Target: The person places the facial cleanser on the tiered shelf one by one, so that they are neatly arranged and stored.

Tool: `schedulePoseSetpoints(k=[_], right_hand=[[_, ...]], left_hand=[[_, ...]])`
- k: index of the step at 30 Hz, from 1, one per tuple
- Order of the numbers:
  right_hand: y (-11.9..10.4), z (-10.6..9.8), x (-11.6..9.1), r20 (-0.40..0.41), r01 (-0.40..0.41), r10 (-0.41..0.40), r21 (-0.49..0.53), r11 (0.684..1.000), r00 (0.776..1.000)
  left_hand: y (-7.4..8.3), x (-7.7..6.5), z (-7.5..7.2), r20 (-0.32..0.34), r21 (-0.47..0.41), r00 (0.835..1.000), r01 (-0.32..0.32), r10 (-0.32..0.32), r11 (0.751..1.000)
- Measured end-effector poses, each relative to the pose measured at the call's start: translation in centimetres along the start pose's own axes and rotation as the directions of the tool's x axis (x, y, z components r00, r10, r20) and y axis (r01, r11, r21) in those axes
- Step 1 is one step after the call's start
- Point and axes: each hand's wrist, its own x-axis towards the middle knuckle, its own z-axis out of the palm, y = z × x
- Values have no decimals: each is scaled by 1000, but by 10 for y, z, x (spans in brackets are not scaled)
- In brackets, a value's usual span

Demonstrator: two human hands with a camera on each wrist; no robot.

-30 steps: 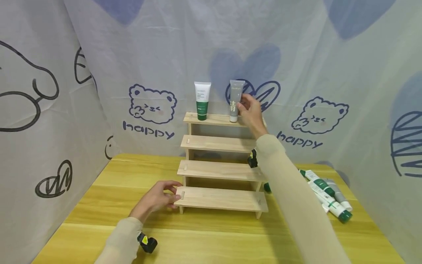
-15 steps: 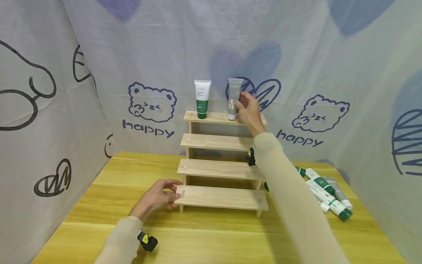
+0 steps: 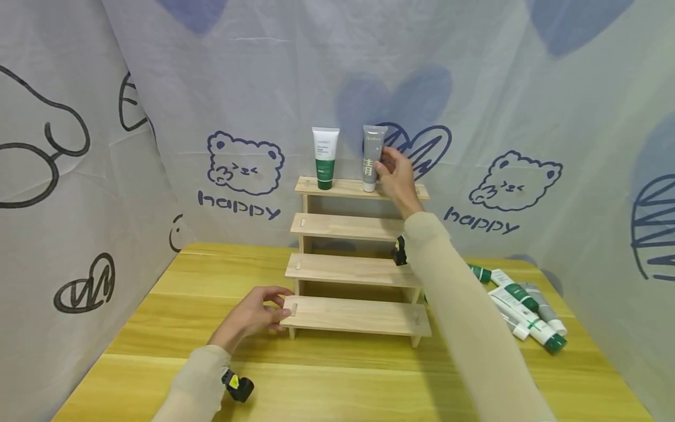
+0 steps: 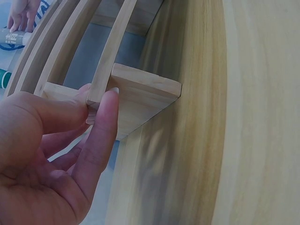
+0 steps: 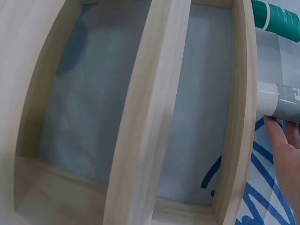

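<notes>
A stepped wooden display rack point(image 3: 358, 315) stands on the table. My left hand point(image 3: 258, 313) pinches the left end of its lowest board; in the left wrist view thumb and fingers of that hand point(image 4: 56, 154) close on the board's edge. On the top board, a grey squeeze tube point(image 3: 372, 155) stands cap down. My right hand point(image 3: 398, 179) grips it from its right side. In the right wrist view the tube's white cap point(image 5: 267, 98) meets the top board's edge. Left of it, apart, a white and green tube point(image 3: 325, 158) stands cap down.
Several white, green and grey tubes point(image 3: 527, 316) lie in a loose pile at the table's right, beside my right forearm. A patterned cloth point(image 3: 242, 70) hangs behind the rack and along the sides. The wooden table point(image 3: 337, 387) extends in front.
My right hand has shifted the grey tube slightly left along the top board, toward the white and green tube. My left hand keeps its place on the lowest board.
</notes>
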Motion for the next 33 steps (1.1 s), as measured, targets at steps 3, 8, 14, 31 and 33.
schedulePoseSetpoints(k=[3,8,14,31,33], right_hand=[[0,1,0,3,4,-4,8,1000,1000],[0,2,0,6,5,-5,20,1000,1000],[0,2,-1,18,10,-11,44,999,1000],[2,2,-1,28,12,-13,28,1000,1000],[2,2,-1,34,8,-9,31,999,999]], left_hand=[[0,0,0,-2,2,1000,3,-3,1000],[0,1,1,-14,10,1000,16,-16,1000],[0,2,0,-14,9,1000,8,-8,1000],[-1,2,0,-11,9,1000,9,-9,1000],[-2,3,0,-15,11,1000,14,-14,1000]])
